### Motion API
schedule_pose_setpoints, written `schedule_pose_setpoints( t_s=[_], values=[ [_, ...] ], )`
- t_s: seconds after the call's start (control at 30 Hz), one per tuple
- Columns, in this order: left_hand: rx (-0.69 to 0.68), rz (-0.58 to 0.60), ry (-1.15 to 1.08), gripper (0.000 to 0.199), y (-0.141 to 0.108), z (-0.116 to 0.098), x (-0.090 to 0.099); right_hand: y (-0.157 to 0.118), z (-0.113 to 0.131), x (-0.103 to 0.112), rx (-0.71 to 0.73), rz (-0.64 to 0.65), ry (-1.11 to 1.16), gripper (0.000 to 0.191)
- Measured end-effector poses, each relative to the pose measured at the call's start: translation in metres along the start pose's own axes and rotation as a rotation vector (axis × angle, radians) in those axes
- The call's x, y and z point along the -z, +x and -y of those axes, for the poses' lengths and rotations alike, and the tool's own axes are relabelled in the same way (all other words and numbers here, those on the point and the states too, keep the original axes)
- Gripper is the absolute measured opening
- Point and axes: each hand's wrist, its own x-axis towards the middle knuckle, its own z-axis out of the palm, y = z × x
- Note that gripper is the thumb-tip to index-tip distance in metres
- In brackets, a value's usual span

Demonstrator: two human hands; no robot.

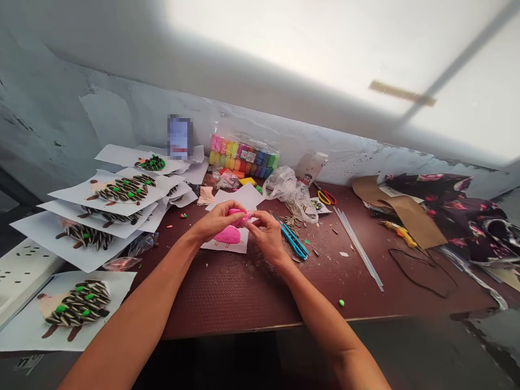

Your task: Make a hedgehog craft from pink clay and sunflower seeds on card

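Clay (238, 218) btwn L grip (217, 219), R grip (268, 234)

Along the wall, a blurred, screen-like device (180, 137) is standing upright; a white bottle (313, 167) is tilting. Scissors (326, 197) with red and yellow handles are lying near the bottle. Clear sticks (359, 249) are lying lengthwise on the table (252, 300). Further right, a yellow glue gun (400, 233) is resting beside brown paper (418, 222), and dark floral cloth (442, 211) is lying bunched up.
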Motion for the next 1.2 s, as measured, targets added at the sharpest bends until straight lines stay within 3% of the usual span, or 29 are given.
schedule_pose_setpoints(
  t_s=[0.13, 0.37, 0.57, 0.7, 0.8, 0.9, 1.0, 1.1, 1.2],
  values=[
    [0.003, 0.02, 0.025, 0.028, -0.002, -0.003, 0.002, 0.0, -0.001, -0.001, -0.008, 0.028, 0.033, 0.035],
    [0.018, -0.048, 0.035, 0.029, 0.002, 0.006, -0.001, -0.001, -0.004, 0.0, 0.147, 0.009, -0.181, 0.014],
    [-0.004, -0.051, 0.045, 0.025, 0.003, 0.004, 0.0, -0.002, -0.002, 0.0, 0.154, 0.028, -0.203, 0.008],
    [-0.032, -0.176, 0.106, 0.025, 0.006, 0.006, 0.007, -0.001, -0.001, 0.003, 0.093, 0.089, -0.121, 0.013],
    [-0.048, -0.318, 0.165, 0.029, 0.008, 0.008, 0.024, 0.003, -0.004, 0.007, 0.039, 0.095, -0.07, 0.019],
    [-0.039, -0.488, 0.366, 0.024, 0.007, 0.01, 0.047, 0.004, -0.009, 0.009, 0.011, 0.105, -0.116, 0.021],
    [0.029, -0.639, 0.8, 0.017, 0.002, 0.014, 0.067, 0.002, -0.013, 0.006, 0.038, 0.155, -0.193, 0.02],
    [0.147, -0.635, 1.143, 0.023, -0.004, 0.018, 0.074, -0.003, -0.014, 0.001, 0.089, 0.224, -0.275, 0.021],
    [0.128, -0.644, 1.317, 0.031, -0.007, 0.019, 0.07, -0.007, -0.014, -0.002, 0.161, 0.286, -0.386, 0.021]
  ],
)
